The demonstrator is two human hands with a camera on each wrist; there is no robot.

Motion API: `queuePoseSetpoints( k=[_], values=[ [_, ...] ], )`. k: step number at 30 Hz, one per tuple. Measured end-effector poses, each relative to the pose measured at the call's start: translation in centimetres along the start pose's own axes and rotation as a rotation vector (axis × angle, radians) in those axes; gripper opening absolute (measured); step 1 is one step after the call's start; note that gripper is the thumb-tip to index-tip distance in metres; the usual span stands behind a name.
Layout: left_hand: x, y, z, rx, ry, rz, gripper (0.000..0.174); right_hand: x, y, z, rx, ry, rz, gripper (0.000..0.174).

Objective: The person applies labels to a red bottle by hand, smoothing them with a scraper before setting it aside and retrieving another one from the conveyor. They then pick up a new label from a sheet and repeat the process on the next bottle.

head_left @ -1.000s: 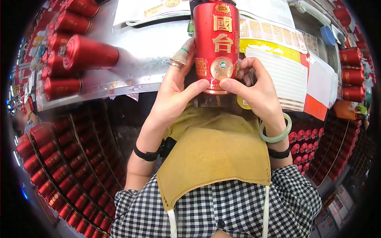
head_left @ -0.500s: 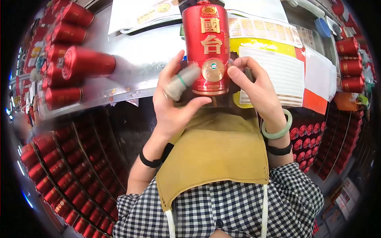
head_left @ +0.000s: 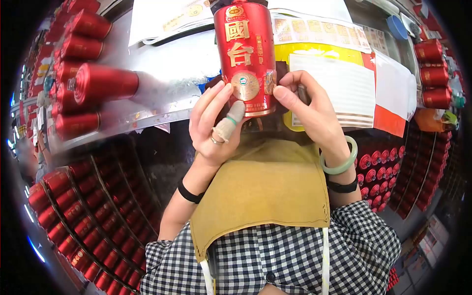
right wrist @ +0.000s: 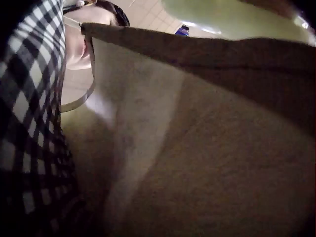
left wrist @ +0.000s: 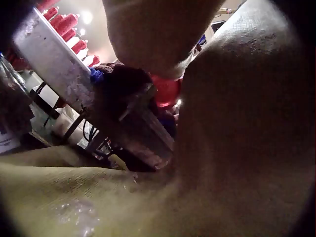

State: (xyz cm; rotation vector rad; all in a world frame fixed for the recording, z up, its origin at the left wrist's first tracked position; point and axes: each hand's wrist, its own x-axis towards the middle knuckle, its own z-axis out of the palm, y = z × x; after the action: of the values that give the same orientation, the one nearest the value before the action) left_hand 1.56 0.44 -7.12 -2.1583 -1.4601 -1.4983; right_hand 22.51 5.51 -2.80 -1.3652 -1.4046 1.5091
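Observation:
A red bottle (head_left: 246,54) with raised gold characters and a round gold medallion stands in front of me, tilted slightly in the head view. My left hand (head_left: 209,130) rests on its lower left side with extended fingers. One finger wearing a grey-tipped pale cover (head_left: 231,123) touches the front below the medallion. At the lower right edge, my right hand (head_left: 307,101) has its thumb tip beside a small gold label (head_left: 269,81), its other fingers curled at that side. In the left wrist view, part of the red bottle (left wrist: 167,92) shows beyond the left hand.
A metal worktop (head_left: 162,69) bears several red bottles (head_left: 105,82) at the left. White striped sheets (head_left: 329,91) lie over yellow and red material at right. Racks of red bottles (head_left: 88,226) stand low on the left. A mustard apron (head_left: 260,191) covers my front.
The bottle has turned so its medallion faces further left and a side label shows. My left hand came away from the bottle, then touched its lower front again; my right stayed at the right edge.

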Motion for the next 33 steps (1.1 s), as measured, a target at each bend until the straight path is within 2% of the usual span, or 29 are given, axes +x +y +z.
queuePoseSetpoints(
  k=[3, 5, 6, 10, 15, 16, 17, 19, 20, 23, 25, 26, 29, 33],
  values=[
    [0.0, 0.3, -0.4, 0.083, -0.020, 0.062, 0.031, -0.4, -0.7, 0.5, -0.110, 0.001, 0.003, 0.042],
    [-0.3, 0.3, -0.1, 0.022, -0.022, 0.007, 0.032, -0.5, -1.1, 1.0, -0.137, 0.027, -0.004, 0.047],
    [-0.5, 0.3, -0.1, -0.038, -0.026, -0.049, 0.032, -0.4, -0.9, 1.1, -0.132, 0.024, -0.010, 0.044],
    [-0.7, 0.1, -0.2, -0.031, -0.034, -0.030, 0.035, -0.1, -0.4, 0.9, -0.087, 0.003, -0.007, 0.040],
    [-0.3, 0.7, 0.1, 0.229, 0.031, 0.103, 0.033, -0.2, -0.4, 0.6, -0.009, -0.021, -0.007, 0.031],
    [-0.7, 1.2, 0.4, 0.254, 0.011, 0.017, 0.034, -0.1, -0.7, 0.3, 0.014, -0.040, 0.008, 0.027],
    [-0.4, 1.2, 0.5, 0.255, 0.014, 0.017, 0.034, -0.1, -0.9, 0.0, 0.037, -0.059, 0.023, 0.025],
    [0.7, 1.1, 0.7, 0.181, -0.009, 0.149, 0.031, 0.0, -0.7, -0.2, 0.046, -0.074, -0.007, 0.026],
    [1.1, 1.0, 0.7, 0.089, -0.032, 0.130, 0.024, 0.0, -0.8, -0.1, 0.072, -0.045, -0.019, 0.026],
    [0.7, 0.7, 0.7, 0.030, -0.049, 0.097, 0.020, 0.5, -1.3, 0.1, 0.072, 0.006, -0.093, 0.022],
    [0.6, 0.7, 0.7, 0.073, -0.055, 0.094, 0.025, 0.8, -2.2, 1.0, 0.058, 0.081, -0.277, 0.018],
    [0.2, 0.5, 0.9, 0.060, -0.031, 0.068, 0.026, 0.5, -3.8, 0.6, -0.087, 0.045, -0.271, 0.017],
    [0.5, 0.5, 0.7, 0.041, -0.013, 0.077, 0.030, 1.6, -2.7, 0.6, -0.169, -0.032, -0.375, 0.015],
    [0.6, 0.4, 1.0, 0.037, 0.016, 0.078, 0.036, 1.9, -3.4, 0.2, -0.131, -0.090, -0.334, 0.013]
  ],
)
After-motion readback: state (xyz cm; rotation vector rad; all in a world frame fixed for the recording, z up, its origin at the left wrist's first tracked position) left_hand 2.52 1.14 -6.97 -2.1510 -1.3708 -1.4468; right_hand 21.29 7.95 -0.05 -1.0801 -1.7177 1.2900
